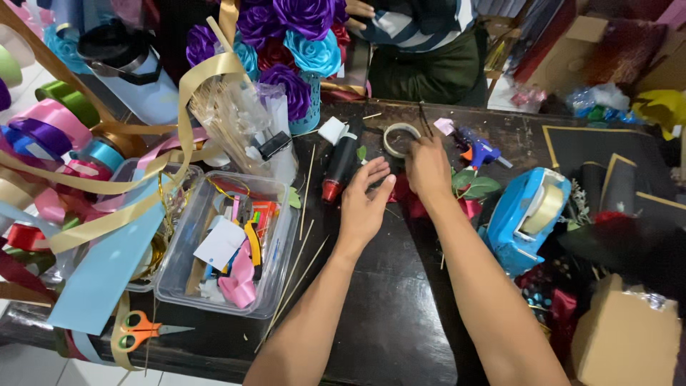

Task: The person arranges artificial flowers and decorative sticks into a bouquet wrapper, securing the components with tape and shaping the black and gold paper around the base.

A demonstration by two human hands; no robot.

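In the frame's upper middle, the right hand (427, 166) is pinching a thin stick (424, 120) beside the tape roll (400, 138); the left hand (364, 201) is hovering open and empty. Taping probably needs steadiness.

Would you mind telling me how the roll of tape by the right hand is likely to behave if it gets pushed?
The roll of tape looks like a thin hollow ring, so it is probably light and would slide easily. It seems to lie flat on the dark table, so it is unlikely to roll unless tipped on edge. The right hand touching it may steady it.

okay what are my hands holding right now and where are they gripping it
The right hand pinches a thin dark stick by its lower end. The left hand holds nothing, fingers open.
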